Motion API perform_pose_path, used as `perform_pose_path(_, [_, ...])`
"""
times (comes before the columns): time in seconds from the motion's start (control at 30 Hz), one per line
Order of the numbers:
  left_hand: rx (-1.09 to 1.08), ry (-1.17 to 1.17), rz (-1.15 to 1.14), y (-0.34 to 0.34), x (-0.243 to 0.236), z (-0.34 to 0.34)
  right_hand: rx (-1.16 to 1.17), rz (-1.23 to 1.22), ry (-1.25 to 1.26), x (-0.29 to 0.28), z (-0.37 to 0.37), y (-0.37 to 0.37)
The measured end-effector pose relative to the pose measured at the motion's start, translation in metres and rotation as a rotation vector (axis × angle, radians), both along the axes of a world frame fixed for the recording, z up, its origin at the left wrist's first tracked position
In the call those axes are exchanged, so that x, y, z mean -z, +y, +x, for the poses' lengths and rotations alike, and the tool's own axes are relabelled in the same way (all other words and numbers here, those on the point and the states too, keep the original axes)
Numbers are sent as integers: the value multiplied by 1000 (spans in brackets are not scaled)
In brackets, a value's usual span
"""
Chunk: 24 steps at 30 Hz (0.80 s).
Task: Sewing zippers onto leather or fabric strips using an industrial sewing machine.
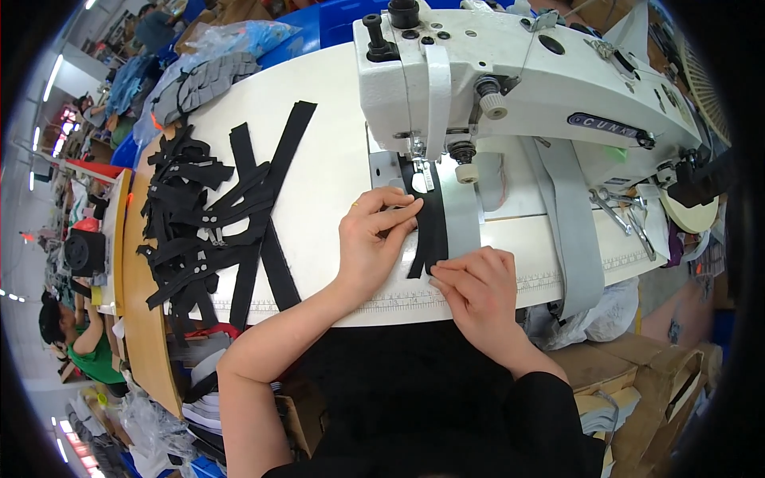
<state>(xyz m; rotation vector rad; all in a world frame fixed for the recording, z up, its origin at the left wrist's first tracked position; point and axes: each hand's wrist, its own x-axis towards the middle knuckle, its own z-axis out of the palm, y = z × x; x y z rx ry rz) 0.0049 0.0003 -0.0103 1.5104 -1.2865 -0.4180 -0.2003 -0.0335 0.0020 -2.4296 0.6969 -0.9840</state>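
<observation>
A black zipper strip (pixel 431 227) runs from under the presser foot (pixel 422 182) of a white sewing machine (pixel 526 88) toward me, its near end split in two tails. It lies along a light grey fabric strip (pixel 464 215); how far they overlap is hidden. My left hand (pixel 374 235) is closed at the zipper's left edge, thumb and forefinger pinched just below the foot. Lower down, my right hand (pixel 482 291) pinches the zipper's near right tail with the fingertips. The needle tip is too small to make out.
A tangled pile of black zippers (pixel 199 215) with metal sliders lies on the white table (pixel 319 159) to the left. Another grey strip (pixel 574 239) hangs over the front edge at right, beside scissors (pixel 610 211). Cardboard boxes (pixel 637 374) stand lower right. Another person (pixel 96 350) works far left.
</observation>
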Motion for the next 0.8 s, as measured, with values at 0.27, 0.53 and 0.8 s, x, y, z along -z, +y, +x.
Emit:
perform_pose_path(0.27, [-1, -1, 37, 0, -6, -3, 14, -50, 17, -1, 17, -19])
perform_pose_path(0.53, [-7, 36, 80, 0, -6, -1, 70, -23, 19, 1, 22, -21])
perform_pose_path(0.8, [-3, 55, 63, -1, -5, -4, 12, 95, 96, -8, 19, -25])
